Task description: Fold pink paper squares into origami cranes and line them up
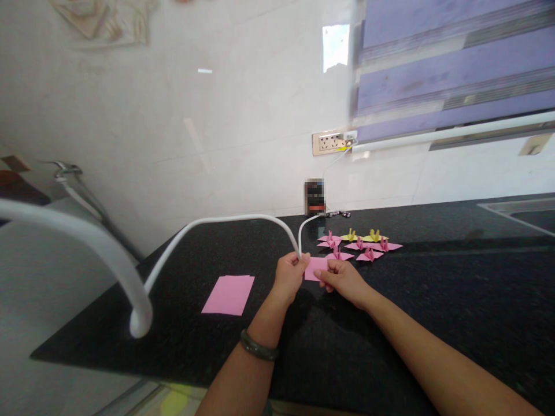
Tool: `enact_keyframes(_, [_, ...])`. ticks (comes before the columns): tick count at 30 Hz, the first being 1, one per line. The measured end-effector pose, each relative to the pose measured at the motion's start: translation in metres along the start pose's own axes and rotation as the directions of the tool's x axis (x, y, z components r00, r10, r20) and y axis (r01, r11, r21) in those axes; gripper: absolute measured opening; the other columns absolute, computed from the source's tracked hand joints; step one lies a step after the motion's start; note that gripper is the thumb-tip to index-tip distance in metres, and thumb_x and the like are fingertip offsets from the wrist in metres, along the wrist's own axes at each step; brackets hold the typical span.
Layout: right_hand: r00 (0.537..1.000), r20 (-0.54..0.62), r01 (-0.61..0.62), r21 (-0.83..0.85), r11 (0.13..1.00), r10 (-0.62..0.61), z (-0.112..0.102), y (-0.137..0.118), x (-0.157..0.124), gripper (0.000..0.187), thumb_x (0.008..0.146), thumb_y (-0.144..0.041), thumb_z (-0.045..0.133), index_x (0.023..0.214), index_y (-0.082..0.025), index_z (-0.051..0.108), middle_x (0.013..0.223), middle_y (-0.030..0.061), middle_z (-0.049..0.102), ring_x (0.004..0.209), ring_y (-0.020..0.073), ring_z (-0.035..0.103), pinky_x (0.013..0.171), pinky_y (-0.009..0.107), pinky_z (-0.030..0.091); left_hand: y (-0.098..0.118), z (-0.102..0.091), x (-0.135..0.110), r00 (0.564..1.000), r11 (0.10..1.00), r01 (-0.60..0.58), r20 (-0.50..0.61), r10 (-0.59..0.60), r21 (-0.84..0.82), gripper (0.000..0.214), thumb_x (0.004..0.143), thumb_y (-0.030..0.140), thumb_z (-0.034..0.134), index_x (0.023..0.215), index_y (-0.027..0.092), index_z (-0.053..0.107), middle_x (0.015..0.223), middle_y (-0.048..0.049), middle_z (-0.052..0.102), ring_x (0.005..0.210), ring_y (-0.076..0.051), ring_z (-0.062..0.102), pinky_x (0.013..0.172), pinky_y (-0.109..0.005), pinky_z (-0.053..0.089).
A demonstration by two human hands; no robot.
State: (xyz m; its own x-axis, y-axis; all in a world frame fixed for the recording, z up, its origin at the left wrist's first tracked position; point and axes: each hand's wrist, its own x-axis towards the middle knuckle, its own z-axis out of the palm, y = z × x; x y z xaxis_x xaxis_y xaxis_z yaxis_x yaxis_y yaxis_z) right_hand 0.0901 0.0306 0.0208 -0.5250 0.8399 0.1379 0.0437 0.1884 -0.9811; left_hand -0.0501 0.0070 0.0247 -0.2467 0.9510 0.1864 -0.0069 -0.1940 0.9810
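Observation:
Both my hands pinch one small pink paper sheet (315,267) just above the black countertop (455,289). My left hand (289,275), with a dark bracelet on its wrist, grips the sheet's left edge with closed fingers. My right hand (342,278) holds its right side between thumb and fingers. Just beyond the sheet lie several folded paper cranes (359,242), pink ones with two yellow ones (363,236) at the back. A stack of flat pink paper (228,294) lies to the left of my hands.
A white cable (225,222) arcs over the counter from the near left toward a small dark device (315,197) against the wall. A wall socket (329,142) sits above it. A tap (69,173) stands at far left; a sink edge (520,209) at far right.

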Motion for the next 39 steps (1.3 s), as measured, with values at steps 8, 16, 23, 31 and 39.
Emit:
enact_keyframes(8, [0.995,-0.088,0.066,0.182,0.981,-0.051,-0.007,-0.002,0.004,0.038,0.068,-0.039,0.052,0.098,-0.016,0.050,0.062,-0.0015,0.052,0.048,0.0076,0.047,0.045,0.020,0.040,-0.002,-0.004,0.003,0.985,0.976,0.170,-0.009,-0.173,-0.138,0.031,0.056,0.040,0.061,0.058,0.012,0.049,0.050,0.0036,0.044,0.045,-0.006,0.041,0.045,-0.019,0.032])
enact_keyframes(16, [0.990,-0.112,-0.037,0.384,0.923,0.086,-0.008,0.002,0.005,0.022,0.064,-0.025,0.056,0.084,-0.017,0.057,0.067,-0.0002,0.056,0.050,0.0078,0.048,0.045,0.020,0.040,0.006,-0.002,-0.003,0.965,0.961,0.198,0.212,-0.155,-0.196,0.033,0.067,0.040,0.053,0.082,0.011,0.056,0.073,-0.0061,0.057,0.060,-0.011,0.053,0.056,-0.024,0.041])
enact_keyframes(23, [0.987,-0.080,-0.084,0.468,0.880,0.137,-0.011,0.002,0.005,0.021,0.064,-0.024,0.056,0.083,-0.017,0.057,0.070,0.0016,0.055,0.051,0.0087,0.049,0.040,0.019,0.040,0.011,-0.002,-0.005,0.957,0.963,0.202,0.247,-0.155,-0.180,0.033,0.065,0.032,0.057,0.092,0.013,0.057,0.079,-0.0070,0.059,0.064,-0.011,0.054,0.056,-0.022,0.043])
enact_keyframes(31, [0.986,-0.098,-0.078,0.455,0.887,0.137,-0.013,0.005,0.007,0.022,0.064,-0.024,0.056,0.084,-0.017,0.057,0.072,0.0026,0.056,0.053,0.0096,0.050,0.039,0.018,0.041,0.014,-0.002,-0.005,0.957,0.961,0.222,0.227,-0.182,-0.167,0.033,0.064,0.031,0.057,0.092,0.012,0.058,0.078,-0.0078,0.059,0.064,-0.011,0.055,0.054,-0.021,0.043])
enact_keyframes(39, [0.988,-0.092,-0.073,0.445,0.893,0.127,-0.013,0.006,0.007,0.021,0.064,-0.024,0.056,0.084,-0.017,0.057,0.068,0.0008,0.054,0.051,0.0085,0.048,0.040,0.019,0.039,0.010,-0.001,-0.004,0.962,0.970,0.206,0.207,-0.177,-0.128,0.030,0.064,0.024,0.056,0.091,0.013,0.057,0.077,-0.0061,0.059,0.064,-0.011,0.055,0.055,-0.022,0.043])
